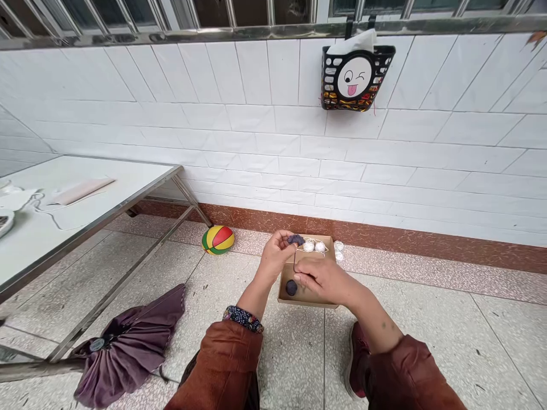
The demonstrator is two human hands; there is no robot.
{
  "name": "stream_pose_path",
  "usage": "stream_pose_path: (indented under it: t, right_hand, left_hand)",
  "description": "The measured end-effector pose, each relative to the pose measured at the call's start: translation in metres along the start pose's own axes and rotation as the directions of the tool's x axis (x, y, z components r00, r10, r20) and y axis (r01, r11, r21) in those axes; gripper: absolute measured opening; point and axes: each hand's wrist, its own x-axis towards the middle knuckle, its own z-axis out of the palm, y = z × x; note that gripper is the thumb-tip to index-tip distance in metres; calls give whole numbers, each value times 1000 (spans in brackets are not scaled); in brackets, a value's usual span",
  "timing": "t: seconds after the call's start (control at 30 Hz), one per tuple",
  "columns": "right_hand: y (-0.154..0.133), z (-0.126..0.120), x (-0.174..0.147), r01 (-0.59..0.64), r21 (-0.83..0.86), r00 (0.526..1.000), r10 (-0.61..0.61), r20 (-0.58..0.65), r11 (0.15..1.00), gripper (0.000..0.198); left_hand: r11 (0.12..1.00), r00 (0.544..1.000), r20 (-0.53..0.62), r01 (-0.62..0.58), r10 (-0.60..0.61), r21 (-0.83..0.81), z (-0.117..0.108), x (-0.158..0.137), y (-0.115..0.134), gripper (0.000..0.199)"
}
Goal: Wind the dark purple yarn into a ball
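My left hand (273,256) pinches a small dark purple-grey piece of yarn work (295,240) between thumb and fingers. From it a dark yarn strand (294,261) runs down to my right hand (320,278), whose fingers are closed on it. Both hands are over a shallow cardboard box (307,303) on the floor. A dark ball of yarn (291,287) lies in the box's near part. Toward its far side are two round white balls (314,246) with pale yellowish edging. Part of the box is hidden by my right hand.
More white balls (339,250) lie right of the box. A striped ball (217,239) rests by the wall, and a purple folded umbrella (132,347) lies left. A metal-framed table (128,171) stands left. A black basket (358,102) hangs from the window rail.
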Motion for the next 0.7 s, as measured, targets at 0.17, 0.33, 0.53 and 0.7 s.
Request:
stream_pose_path:
  t: [0.17,0.33,0.53,0.7]
  right_hand:
    - [0,-37,-4,-10,144,936,60,-346,990,26]
    - [34,-31,-5,-174,287,818,301,-490,942,23]
    - [58,6,-3,-333,253,854,404,-327,908,20]
    - [50,18,-1,-267,129,951,282,-123,955,23]
  left_hand:
    - [995,961,265,69,-84,67,6,-13,1,33]
    - [984,852,506,178,-138,-32,11,-22,-3,35]
    - [959,892,450,170,-51,-228,13,-19,-2,46]
    - [968,961,270,119,-58,-219,4,-10,-2,33]
